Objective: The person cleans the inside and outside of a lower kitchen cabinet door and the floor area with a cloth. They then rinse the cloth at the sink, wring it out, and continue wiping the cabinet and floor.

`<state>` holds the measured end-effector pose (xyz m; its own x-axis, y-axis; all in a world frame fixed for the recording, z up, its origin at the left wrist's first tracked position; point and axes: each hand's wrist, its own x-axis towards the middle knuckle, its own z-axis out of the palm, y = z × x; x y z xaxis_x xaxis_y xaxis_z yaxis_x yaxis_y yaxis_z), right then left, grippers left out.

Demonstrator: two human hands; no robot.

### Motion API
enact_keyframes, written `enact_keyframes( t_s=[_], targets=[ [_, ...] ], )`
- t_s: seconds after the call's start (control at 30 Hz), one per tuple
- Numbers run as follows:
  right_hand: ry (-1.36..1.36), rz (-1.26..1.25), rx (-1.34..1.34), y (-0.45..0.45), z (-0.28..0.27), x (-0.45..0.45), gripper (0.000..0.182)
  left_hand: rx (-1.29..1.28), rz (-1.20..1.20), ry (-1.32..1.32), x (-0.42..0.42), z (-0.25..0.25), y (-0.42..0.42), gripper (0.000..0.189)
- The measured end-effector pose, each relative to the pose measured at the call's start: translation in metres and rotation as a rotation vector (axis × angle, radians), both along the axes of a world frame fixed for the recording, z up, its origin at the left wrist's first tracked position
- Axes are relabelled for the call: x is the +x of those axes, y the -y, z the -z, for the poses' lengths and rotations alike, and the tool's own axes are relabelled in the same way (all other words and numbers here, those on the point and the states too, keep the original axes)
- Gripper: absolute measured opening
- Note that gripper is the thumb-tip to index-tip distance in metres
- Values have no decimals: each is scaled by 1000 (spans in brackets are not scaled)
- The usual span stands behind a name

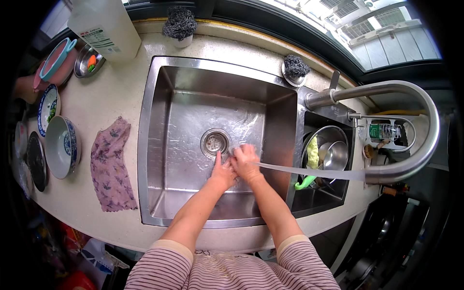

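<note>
Over the basin of a stainless steel sink (pixel 145 145), my left hand (pixel 223 174) and my right hand (pixel 247 164) touch each other just beside the metal drain strainer (pixel 214 143). A stream of water (pixel 308 171) from the curved steel faucet (pixel 429 119) falls onto my right hand. The thumb of my left hand sticks out towards the drain, its fingers spread and partly covered by my right hand. My right hand's fingers are bent and blurred by motion and splashing water. I see no object in either hand. Wet streaks shine on the basin floor.
Left of the sink lie a purple patterned cloth (pixel 111 168) and a white-and-blue bowl (pixel 59 146). The small right basin holds a metal pot (pixel 340 132) with a green-handled utensil (pixel 305 182). Steel wool (pixel 296 66) sits behind the sink. A large plastic jug (pixel 108 29) stands back left.
</note>
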<state>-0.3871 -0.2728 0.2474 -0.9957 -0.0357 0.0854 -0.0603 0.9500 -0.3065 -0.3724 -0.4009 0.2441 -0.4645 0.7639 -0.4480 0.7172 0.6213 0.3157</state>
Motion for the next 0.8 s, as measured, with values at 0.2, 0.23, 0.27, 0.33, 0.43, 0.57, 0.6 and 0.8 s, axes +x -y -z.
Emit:
enact_keyframes(
  t_s=[0.2,0.23,0.27,0.33,0.43,0.57,0.6,0.8],
  targets=[
    [94,281,-176,-14,6,-31,23,117,-28,20,-2,-13,-2,50],
    [106,335,-245,-15,4,-35,24,140,-39,6,-3,-15,-2,48],
    [120,389,-315,-17,1,-40,25,142,-60,10,-6,-17,-2,37],
    [190,523,-481,-26,-12,-54,28,217,-172,112,-3,-5,6,35],
    [170,512,-640,-39,-39,-46,27,123,-269,307,-15,-45,25,34],
    [-61,371,-506,-51,-40,-17,35,260,-380,402,-11,-88,45,36],
    [-95,300,-357,-48,-23,-9,42,354,-426,477,-1,-69,55,41],
    [303,117,-140,-39,-30,42,68,234,-686,319,2,-99,76,39]
  ],
)
